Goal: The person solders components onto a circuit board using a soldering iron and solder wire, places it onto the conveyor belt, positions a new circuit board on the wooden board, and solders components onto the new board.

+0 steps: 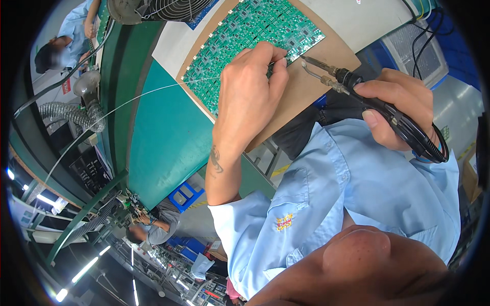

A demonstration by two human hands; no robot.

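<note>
My left hand (250, 84) is over a green circuit board (209, 66), thumb and fingertips pinched together near its lower right part. A thin pale wire (153, 92), which looks like solder wire, runs from the far left into this hand; its end is hidden by the fingers. My right hand (403, 99) is closed round the black handle of a soldering iron (352, 84). Two slim metal tips point left from it, close to the board's edge and my left fingertips. I cannot tell whether these are two irons held together, or if a tip touches the board.
Under the board lies a brown sheet (301, 89) on a green-topped bench (163, 137). A fan with a wire guard (178, 7) stands at the back. Dark cables hang by a grey-white crate (416, 51) at right. Other people work at far left and lower left.
</note>
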